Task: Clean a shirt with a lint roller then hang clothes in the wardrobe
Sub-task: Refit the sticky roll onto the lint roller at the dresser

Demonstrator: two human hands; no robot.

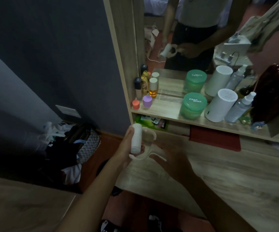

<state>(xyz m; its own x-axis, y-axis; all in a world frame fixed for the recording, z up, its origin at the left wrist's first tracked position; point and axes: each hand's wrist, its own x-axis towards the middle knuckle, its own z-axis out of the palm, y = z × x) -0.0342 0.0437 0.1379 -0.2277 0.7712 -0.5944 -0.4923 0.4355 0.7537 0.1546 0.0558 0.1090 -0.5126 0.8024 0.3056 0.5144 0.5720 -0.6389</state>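
A white lint roller (136, 138) with a pale curved handle (148, 152) is held in front of a wooden dresser. My left hand (126, 148) grips the white roll from the left side. My right hand (169, 156) holds the handle end from the right; its fingers are in shadow. A mirror above the shelf reflects both hands and the roller. A pale garment (267, 22) hangs at the top right edge.
The dresser shelf (162, 111) carries small bottles, a green jar (193, 105), a white cylinder (220, 105) and a spray bottle (241, 108). A red item (215, 138) lies under the shelf. Bags and clothes (68, 144) are piled on the floor by the dark wall.
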